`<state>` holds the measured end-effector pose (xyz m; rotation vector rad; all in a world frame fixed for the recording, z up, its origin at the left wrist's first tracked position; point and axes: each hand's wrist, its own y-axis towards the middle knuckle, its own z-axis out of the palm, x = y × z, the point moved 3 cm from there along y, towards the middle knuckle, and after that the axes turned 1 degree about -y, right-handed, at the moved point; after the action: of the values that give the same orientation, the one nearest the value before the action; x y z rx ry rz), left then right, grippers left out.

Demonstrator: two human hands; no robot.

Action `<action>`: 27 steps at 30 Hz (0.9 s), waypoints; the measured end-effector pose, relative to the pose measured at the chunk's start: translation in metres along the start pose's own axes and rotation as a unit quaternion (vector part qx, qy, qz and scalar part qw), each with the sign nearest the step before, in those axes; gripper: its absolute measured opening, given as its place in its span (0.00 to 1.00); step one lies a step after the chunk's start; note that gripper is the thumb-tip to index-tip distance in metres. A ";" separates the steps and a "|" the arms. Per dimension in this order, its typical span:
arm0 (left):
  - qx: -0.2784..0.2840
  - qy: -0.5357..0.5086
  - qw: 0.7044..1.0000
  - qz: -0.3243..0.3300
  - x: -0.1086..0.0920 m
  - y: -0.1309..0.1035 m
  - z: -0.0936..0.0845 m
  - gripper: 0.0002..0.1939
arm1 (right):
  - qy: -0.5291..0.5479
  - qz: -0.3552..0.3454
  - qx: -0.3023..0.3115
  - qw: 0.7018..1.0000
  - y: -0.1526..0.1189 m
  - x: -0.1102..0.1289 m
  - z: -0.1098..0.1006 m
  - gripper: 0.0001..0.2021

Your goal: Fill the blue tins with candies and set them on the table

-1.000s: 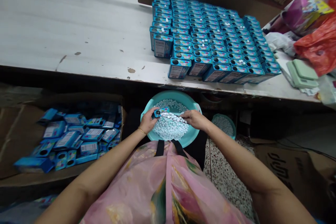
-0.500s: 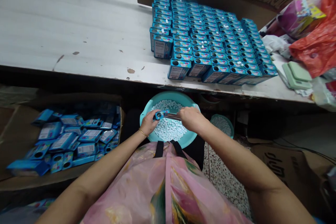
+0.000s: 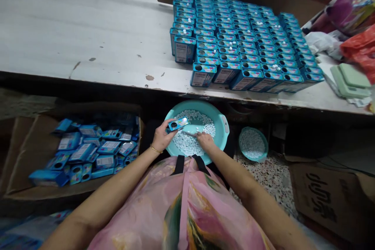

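Observation:
My left hand (image 3: 162,137) is closed around a small blue candy box (image 3: 179,123), tilted over the left side of a turquoise basin (image 3: 216,149). The box's top, with a dark round hole, faces up. Small white candies (image 3: 187,146) lie in the basin, with a bare patch of its bottom showing near the middle. My right hand (image 3: 206,141) is over the basin, its fingers wrapped round a thin spoon (image 3: 190,134). The spoon points left, low over the candies and just below the box. Its tip is too small to make out clearly.
Rows of upright blue boxes (image 3: 231,50) stand on the white table (image 3: 88,39), a few white candies on their tops. A carton (image 3: 22,156) at left holds loose blue boxes. To the right are a smaller candy basin (image 3: 265,152) and a green scale (image 3: 351,80).
My right hand has moved down, taking the spoon away from the box top to the candies. My left hand has shifted slightly, still holding the box. The view has turned a little.

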<state>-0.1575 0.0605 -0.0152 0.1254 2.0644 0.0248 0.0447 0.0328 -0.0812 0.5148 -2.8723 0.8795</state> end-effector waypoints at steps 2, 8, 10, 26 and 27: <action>-0.007 0.001 1.000 -0.005 0.001 0.000 0.000 0.20 | 0.012 -0.032 0.021 0.999 -0.004 0.008 0.010 0.16; -0.003 -0.001 1.000 -0.012 0.006 0.000 0.004 0.20 | 0.081 -0.060 0.069 0.993 -0.009 -0.010 0.013 0.16; 0.001 -0.008 1.000 -0.013 0.008 0.001 0.005 0.21 | 0.111 -0.063 0.069 0.989 -0.007 -0.022 0.009 0.18; 0.054 0.043 0.997 0.040 0.019 0.006 0.027 0.21 | 0.141 -0.104 -0.011 0.984 -0.053 -0.014 -0.134 0.13; 0.059 0.054 0.996 0.049 0.019 0.005 0.028 0.22 | 0.107 -0.091 -0.009 0.990 -0.053 -0.009 -0.140 0.13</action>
<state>-0.1413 0.0665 -0.0449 0.3030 2.1659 -0.0311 0.0698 0.0723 0.0609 0.6261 -2.5905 0.8247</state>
